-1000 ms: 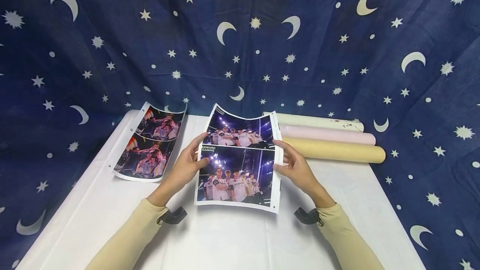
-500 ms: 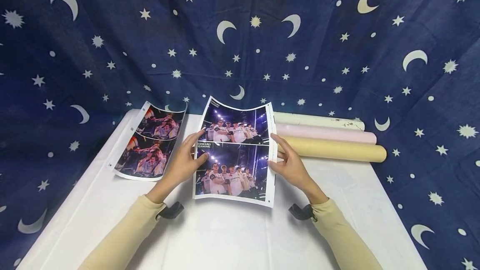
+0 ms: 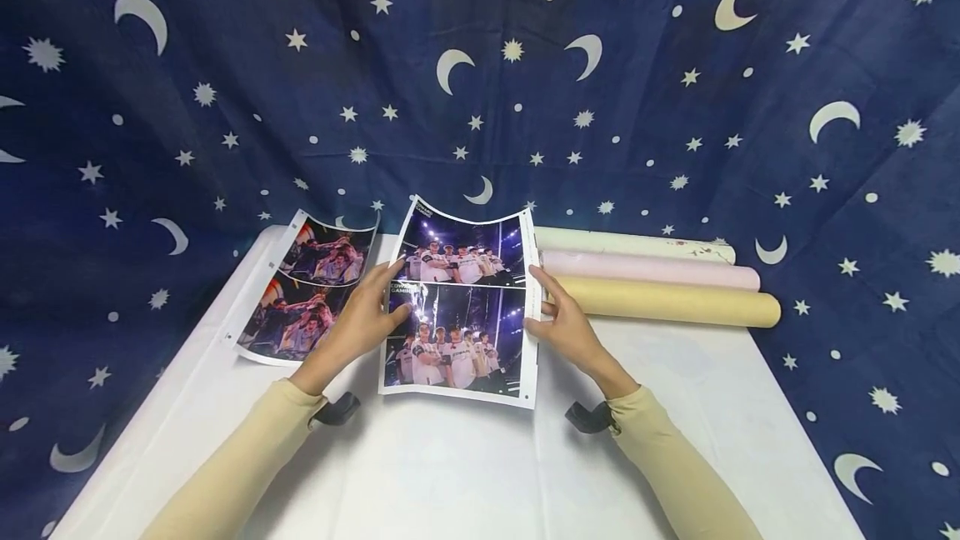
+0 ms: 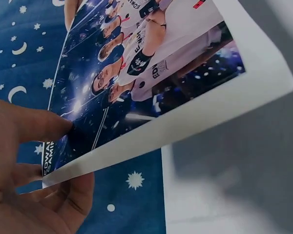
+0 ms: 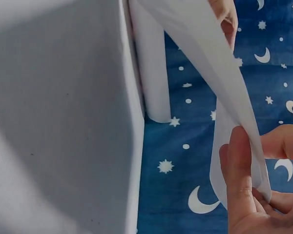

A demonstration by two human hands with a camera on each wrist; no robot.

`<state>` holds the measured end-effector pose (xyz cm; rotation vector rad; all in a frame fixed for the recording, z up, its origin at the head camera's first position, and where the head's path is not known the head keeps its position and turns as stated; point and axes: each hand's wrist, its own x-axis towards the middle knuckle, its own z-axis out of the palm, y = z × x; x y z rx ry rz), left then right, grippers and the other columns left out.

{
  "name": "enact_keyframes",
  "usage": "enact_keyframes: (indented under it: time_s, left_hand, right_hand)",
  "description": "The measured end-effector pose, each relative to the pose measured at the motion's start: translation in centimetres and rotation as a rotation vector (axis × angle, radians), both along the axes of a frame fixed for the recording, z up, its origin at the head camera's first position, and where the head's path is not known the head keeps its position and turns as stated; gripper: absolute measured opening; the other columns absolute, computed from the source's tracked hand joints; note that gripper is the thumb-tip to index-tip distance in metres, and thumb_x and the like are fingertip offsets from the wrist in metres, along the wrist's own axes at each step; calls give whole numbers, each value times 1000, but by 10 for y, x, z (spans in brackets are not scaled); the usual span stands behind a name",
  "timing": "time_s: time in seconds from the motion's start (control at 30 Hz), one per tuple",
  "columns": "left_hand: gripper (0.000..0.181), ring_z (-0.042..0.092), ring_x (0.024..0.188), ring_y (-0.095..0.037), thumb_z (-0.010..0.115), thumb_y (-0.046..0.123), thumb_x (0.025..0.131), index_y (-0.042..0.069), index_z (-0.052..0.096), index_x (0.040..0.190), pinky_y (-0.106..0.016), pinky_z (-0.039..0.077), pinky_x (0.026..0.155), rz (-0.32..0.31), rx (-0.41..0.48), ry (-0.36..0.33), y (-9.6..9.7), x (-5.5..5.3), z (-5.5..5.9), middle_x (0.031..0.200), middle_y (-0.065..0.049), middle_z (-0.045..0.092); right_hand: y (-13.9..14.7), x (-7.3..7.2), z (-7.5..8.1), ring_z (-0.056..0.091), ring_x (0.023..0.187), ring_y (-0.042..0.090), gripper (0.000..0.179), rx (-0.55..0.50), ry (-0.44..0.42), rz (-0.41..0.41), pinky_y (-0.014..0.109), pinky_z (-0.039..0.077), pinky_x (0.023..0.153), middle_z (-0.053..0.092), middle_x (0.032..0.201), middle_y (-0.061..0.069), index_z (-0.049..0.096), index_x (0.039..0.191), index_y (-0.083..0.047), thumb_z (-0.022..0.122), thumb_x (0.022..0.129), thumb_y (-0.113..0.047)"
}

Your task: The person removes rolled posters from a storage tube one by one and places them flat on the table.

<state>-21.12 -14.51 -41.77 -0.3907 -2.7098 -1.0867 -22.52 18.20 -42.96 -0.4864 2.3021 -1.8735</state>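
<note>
A glossy photo sheet [image 3: 457,340], printed with two copies of a group in white shirts, is held up over the table in the head view, its top edge bowed. My left hand [image 3: 363,317] pinches its left edge, thumb [image 4: 44,126] on the printed face and other fingers behind. On the opposite edge, my right hand [image 3: 567,330] pinches the white margin between thumb and fingers. The right wrist view shows the pale paper [image 5: 219,83] curving down into that grip. To the left lies a second photo sheet [image 3: 292,315] with curled edges, partly covered by my left hand and wrist.
Three rolls lie side by side at the back right of the white table [image 3: 450,473]: a yellow roll [image 3: 660,301], a pink roll [image 3: 660,270] and a cream roll [image 3: 637,246] with a branch print. A dark blue star-and-moon cloth [image 3: 480,40] hangs behind.
Both hands have carried the held photo sheet a little left and slightly away from the front edge. Both grips stay the same. The second sheet and the rolls rest where they were.
</note>
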Motion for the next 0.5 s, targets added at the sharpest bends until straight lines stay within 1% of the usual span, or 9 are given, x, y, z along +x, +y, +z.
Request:
enact_keyframes:
  time_s: [0.07, 0.1, 0.17, 0.2, 0.27, 0.33, 0.37, 0.43, 0.5]
  left_hand:
    - [76, 57, 90, -31, 72, 11, 85, 7, 36, 151, -52, 50, 91, 5, -8, -5, -1, -2, -2, 151, -24, 38]
    - [75, 57, 91, -32, 72, 11, 85, 6, 36, 151, -56, 48, 94, 7, -13, -3, -1, -2, -2, 152, -25, 37]
    - [75, 57, 90, -32, 71, 12, 86, 7, 36, 151, -56, 48, 92, 12, -20, -4, -4, -3, -3, 152, -26, 35]
    - [75, 56, 87, -30, 71, 13, 86, 7, 36, 151, -55, 49, 90, 14, -22, -1, -5, -3, -4, 152, -26, 36]
    - [74, 57, 91, -33, 71, 13, 87, 7, 35, 152, -55, 49, 89, 14, -23, 2, -7, -3, -4, 152, -26, 35]
    - [74, 57, 106, -40, 71, 14, 87, 7, 35, 152, -58, 47, 96, 15, -18, -5, -10, -3, -4, 152, -25, 35]
    - [74, 54, 115, -44, 70, 14, 87, 7, 35, 152, -61, 44, 100, 16, -21, -7, -10, -3, -4, 153, -26, 34]
    - [74, 43, 131, -50, 70, 15, 87, 7, 35, 152, -66, 34, 109, 24, -31, -11, -12, -4, -5, 153, -26, 33]
    - [74, 33, 139, -52, 71, 16, 87, 7, 35, 151, -67, 27, 112, 30, -44, -9, -14, -6, -5, 153, -26, 33]
  right_hand:
    - [-1, -2, -2, 65, 100, 20, 90, -10, -26, -6, 27, 60, 74, 26, 160, 16, 26, 156, -21, 63, 81, 12]
    - [-2, -3, -2, 65, 103, 22, 90, -17, -40, -7, 28, 60, 76, 27, 159, 18, 26, 156, -21, 62, 81, 13]
    - [-6, -4, -2, 65, 106, 25, 91, -25, -61, -9, 30, 60, 78, 29, 158, 19, 26, 156, -21, 61, 81, 13]
    - [-7, -4, -2, 64, 108, 28, 90, -21, -61, -14, 30, 60, 78, 29, 158, 19, 26, 156, -22, 61, 81, 12]
    - [-10, -5, -4, 64, 111, 31, 89, -19, -62, -26, 30, 60, 79, 25, 159, 20, 27, 156, -22, 61, 80, 12]
    - [-13, -6, -5, 63, 113, 35, 89, -17, -63, -36, 30, 60, 79, 21, 161, 19, 28, 156, -21, 61, 80, 13]
    - [-15, -7, -6, 62, 114, 37, 89, -15, -65, -40, 31, 60, 79, 21, 161, 19, 28, 156, -22, 60, 80, 13]
    - [-18, -9, -9, 61, 117, 39, 88, -3, -70, -45, 31, 60, 80, 22, 161, 19, 28, 156, -22, 60, 81, 13]
    - [-21, -11, -11, 60, 119, 40, 88, 22, -71, -50, 31, 59, 81, 26, 160, 17, 28, 155, -23, 60, 82, 12]
